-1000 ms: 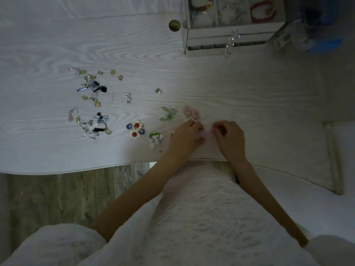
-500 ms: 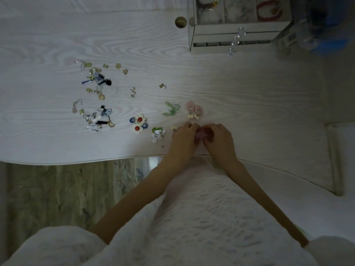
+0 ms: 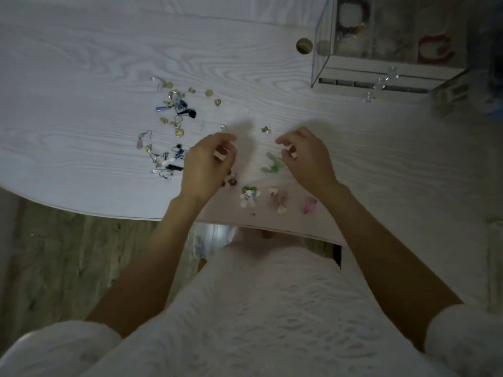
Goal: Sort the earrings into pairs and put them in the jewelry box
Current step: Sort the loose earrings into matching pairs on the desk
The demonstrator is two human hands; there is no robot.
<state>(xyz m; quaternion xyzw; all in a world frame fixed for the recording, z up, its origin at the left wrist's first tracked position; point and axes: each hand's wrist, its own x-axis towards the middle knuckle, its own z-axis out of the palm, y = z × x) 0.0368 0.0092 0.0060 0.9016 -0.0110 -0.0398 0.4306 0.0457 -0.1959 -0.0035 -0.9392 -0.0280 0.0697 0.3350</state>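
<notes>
Several earrings lie scattered on the white wooden table (image 3: 81, 77). My left hand (image 3: 209, 161) hovers with loosely curled fingers over a red-and-blue flower pair (image 3: 231, 181), partly hiding it. My right hand (image 3: 306, 156) hovers, fingers also loosely curled, just right of a green earring (image 3: 272, 165). Neither hand visibly holds anything. A green-and-white flower pair (image 3: 249, 195), a pink pair (image 3: 280, 200) and a pink earring (image 3: 309, 204) lie near the front edge. A small gold earring (image 3: 265, 129) lies between the hands. The jewelry box (image 3: 381, 76) stands at the far right.
Two clusters of mixed earrings (image 3: 175, 104) (image 3: 166, 159) lie left of my left hand. A round cable hole (image 3: 304, 46) sits beside the box. Clear crystal drops (image 3: 381, 83) hang at the box's front. The curved table edge (image 3: 109, 210) runs close to my body.
Both hands have let go of the pink earrings near the front edge, lifted, and moved away from me and apart. The pink earrings now lie uncovered on the table.
</notes>
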